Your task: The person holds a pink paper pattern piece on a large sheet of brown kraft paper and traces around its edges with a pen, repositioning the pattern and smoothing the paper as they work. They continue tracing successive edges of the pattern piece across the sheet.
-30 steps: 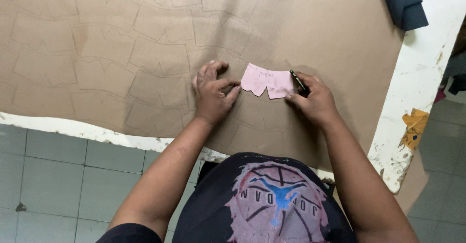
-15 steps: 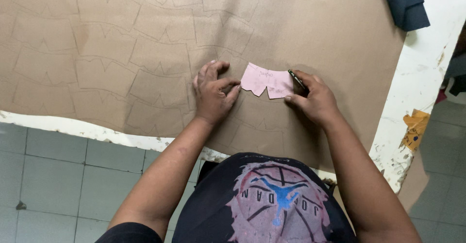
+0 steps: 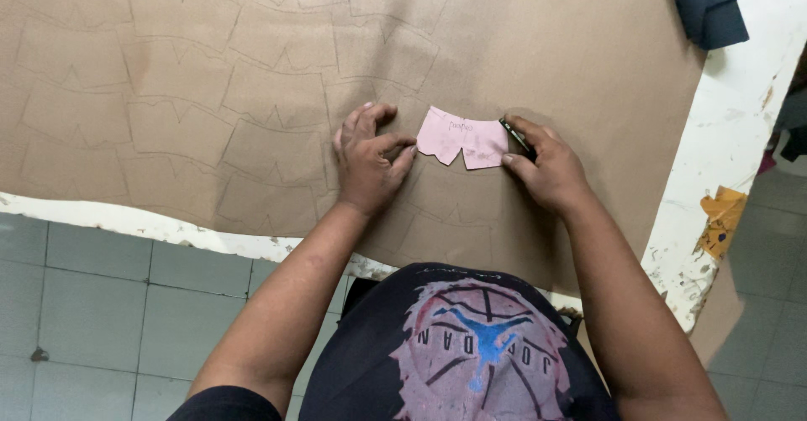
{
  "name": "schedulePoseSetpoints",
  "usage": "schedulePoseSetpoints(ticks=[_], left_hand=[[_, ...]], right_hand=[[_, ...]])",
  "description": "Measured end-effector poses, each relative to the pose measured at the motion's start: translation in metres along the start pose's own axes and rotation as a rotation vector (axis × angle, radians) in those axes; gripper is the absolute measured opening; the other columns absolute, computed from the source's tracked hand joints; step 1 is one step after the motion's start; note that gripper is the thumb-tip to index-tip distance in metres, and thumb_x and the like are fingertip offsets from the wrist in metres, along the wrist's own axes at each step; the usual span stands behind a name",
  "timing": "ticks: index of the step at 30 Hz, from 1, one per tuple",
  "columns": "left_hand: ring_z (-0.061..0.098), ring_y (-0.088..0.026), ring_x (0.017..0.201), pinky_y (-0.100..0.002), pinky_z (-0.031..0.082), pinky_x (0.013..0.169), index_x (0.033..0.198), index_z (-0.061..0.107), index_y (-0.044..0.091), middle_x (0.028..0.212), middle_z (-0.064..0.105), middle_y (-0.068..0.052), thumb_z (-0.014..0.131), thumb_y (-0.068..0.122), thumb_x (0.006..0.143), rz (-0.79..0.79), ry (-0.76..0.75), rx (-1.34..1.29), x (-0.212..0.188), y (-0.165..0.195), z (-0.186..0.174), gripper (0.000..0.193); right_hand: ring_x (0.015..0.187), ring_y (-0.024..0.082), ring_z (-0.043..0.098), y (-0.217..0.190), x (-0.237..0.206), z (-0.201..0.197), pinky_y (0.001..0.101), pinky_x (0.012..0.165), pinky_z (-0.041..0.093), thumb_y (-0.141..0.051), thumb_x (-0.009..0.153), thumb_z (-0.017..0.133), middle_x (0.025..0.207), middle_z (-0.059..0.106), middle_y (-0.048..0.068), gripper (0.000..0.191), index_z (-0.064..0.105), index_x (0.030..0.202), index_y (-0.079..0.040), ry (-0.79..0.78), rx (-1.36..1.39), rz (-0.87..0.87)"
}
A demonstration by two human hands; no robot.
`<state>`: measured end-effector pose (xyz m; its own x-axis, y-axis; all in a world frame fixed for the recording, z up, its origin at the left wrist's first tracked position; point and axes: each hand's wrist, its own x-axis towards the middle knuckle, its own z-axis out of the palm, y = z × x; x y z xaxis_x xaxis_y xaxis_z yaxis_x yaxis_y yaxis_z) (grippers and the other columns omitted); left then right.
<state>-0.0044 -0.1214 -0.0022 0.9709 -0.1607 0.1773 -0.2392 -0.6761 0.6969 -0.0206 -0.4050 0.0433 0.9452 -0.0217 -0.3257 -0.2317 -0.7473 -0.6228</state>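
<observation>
1. Left hand (image 3: 366, 162) lies palm down on the brown sheet (image 3: 252, 93), fingers (image 3: 370, 118) loosely fanned and a little curled; the thumb and forefinger tip sit at the left edge of the pink template (image 3: 463, 138), touching or just short of it, holding nothing
2. Right hand (image 3: 548, 167) has its fingers drawn together around a dark pen (image 3: 515, 135), pinched between thumb and forefinger; the thumb tip presses by the template's lower right corner
3. Pen tip meets the template's right edge; the barrel slants up and to the left out of the grip, mostly hidden by the hand
4. Pink template lies flat on the brown sheet between the two hands, near the sheet's front edge; its long axis runs left to right across the view, straight edge away from the person, notched edge with a small V-cut pointing back toward the person
5. Brown sheet covers most of the white worktop (image 3: 731, 144) and carries rows of traced outlines of the same notched shape to the left and above
6. Folded dark blue cloth (image 3: 706, 5) rests at the far right corner of the sheet, well apart from both hands
7. Grey tiled floor (image 3: 101, 303) shows below the worktop edge
</observation>
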Motion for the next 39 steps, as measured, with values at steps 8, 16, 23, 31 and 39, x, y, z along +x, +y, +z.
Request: schedulePoseSetpoints(ticks=[8, 16, 23, 31, 39], left_hand=[[0.036, -0.030, 0.145, -0.057, 0.017, 0.119, 0.092, 0.082, 0.021, 0.138, 0.057, -0.003, 0.082, 0.027, 0.085, -0.026, -0.050, 0.026, 0.000, 0.000, 0.001, 0.010], [0.039, -0.030, 0.144, -0.056, 0.020, 0.119, 0.093, 0.082, 0.021, 0.137, 0.059, -0.003, 0.082, 0.027, 0.085, -0.024, -0.022, 0.010, -0.001, 0.003, 0.000, 0.010], [0.038, -0.030, 0.144, -0.056, 0.019, 0.118, 0.092, 0.082, 0.021, 0.137, 0.059, -0.004, 0.080, 0.028, 0.086, -0.022, -0.032, 0.028, 0.000, 0.002, 0.001, 0.010], [0.058, -0.031, 0.137, -0.041, 0.047, 0.114, 0.122, 0.069, 0.007, 0.143, 0.060, -0.009, 0.060, 0.013, 0.101, 0.395, -0.331, -0.031, -0.006, 0.017, 0.039, 0.024], [0.049, -0.045, 0.133, -0.056, 0.039, 0.114, 0.136, 0.056, -0.007, 0.146, 0.051, -0.028, 0.054, 0.019, 0.091, 0.544, -0.140, 0.252, -0.033, 0.040, 0.064, 0.052]], right_hand=[[0.124, 0.023, 0.059, -0.018, 0.000, -0.005, 0.0370, 0.106, 0.046, -0.021, 0.087, 0.075, 0.139, 0.061, 0.004, 0.058, 0.057, 0.143, -0.026, -0.072, -0.058, 0.187], [0.123, 0.025, 0.061, -0.007, 0.001, -0.004, 0.0369, 0.105, 0.047, -0.018, 0.087, 0.077, 0.138, 0.062, 0.007, 0.057, 0.059, 0.142, -0.021, -0.044, -0.035, 0.098], [0.120, 0.026, 0.063, 0.002, -0.001, -0.001, 0.0363, 0.103, 0.049, -0.017, 0.085, 0.078, 0.136, 0.064, 0.009, 0.058, 0.060, 0.140, -0.016, -0.004, 0.018, -0.001], [0.110, 0.024, 0.068, -0.001, -0.004, 0.001, 0.0342, 0.096, 0.050, -0.019, 0.083, 0.080, 0.125, 0.069, 0.008, 0.054, 0.063, 0.134, -0.013, 0.045, 0.049, 0.050], [0.103, 0.028, 0.067, -0.046, 0.010, 0.003, 0.0364, 0.092, 0.054, -0.015, 0.106, 0.066, 0.108, 0.071, 0.014, 0.014, 0.073, 0.112, -0.004, 0.265, 0.093, -0.470]])
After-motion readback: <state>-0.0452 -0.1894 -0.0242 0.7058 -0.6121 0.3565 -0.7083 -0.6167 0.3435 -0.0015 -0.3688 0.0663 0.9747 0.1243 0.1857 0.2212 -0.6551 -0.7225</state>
